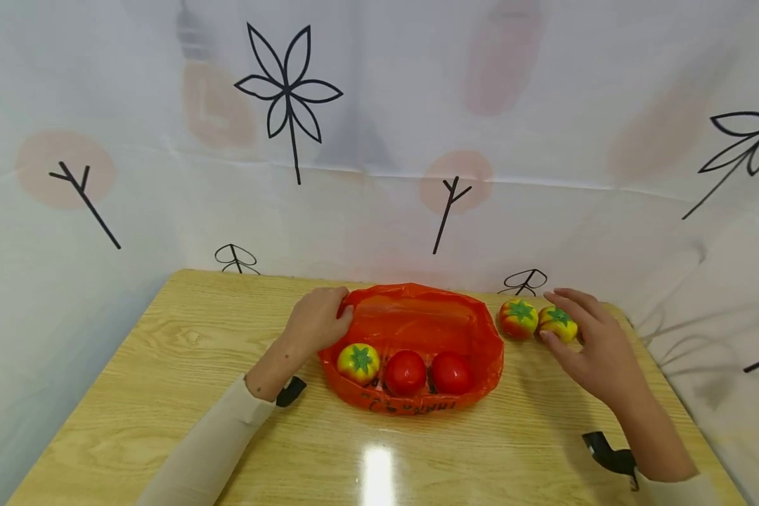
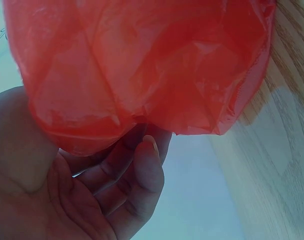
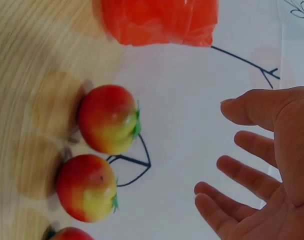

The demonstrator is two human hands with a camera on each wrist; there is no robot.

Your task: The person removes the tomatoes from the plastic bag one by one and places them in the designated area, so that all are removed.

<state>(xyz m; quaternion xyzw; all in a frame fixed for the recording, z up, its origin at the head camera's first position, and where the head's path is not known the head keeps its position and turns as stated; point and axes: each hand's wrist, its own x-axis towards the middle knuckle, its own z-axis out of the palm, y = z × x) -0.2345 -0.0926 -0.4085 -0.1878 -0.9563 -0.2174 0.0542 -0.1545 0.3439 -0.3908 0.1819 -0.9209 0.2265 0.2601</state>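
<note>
A red plastic bag (image 1: pixel 411 309) lies open on the table. Inside it, along the near side, are a yellow-green tomato (image 1: pixel 358 363) with a green star-shaped top and two red round ones (image 1: pixel 405 373), probably tomatoes too. My left hand (image 1: pixel 316 322) grips the bag's left rim, fingers curled at its edge in the left wrist view. To the bag's right sit red-and-yellow tomatoes (image 1: pixel 518 320) in a row; the right wrist view shows a third one (image 3: pixel 72 234), cut off by the frame. Over the row hovers my right hand (image 1: pixel 597 351), fingers spread, holding nothing.
The wooden table (image 1: pixel 164 379) ends at the back against a pale cloth (image 1: pixel 367 211) printed with plants. That cloth also runs along both sides. Black straps (image 1: pixel 609 455) show at the wrists.
</note>
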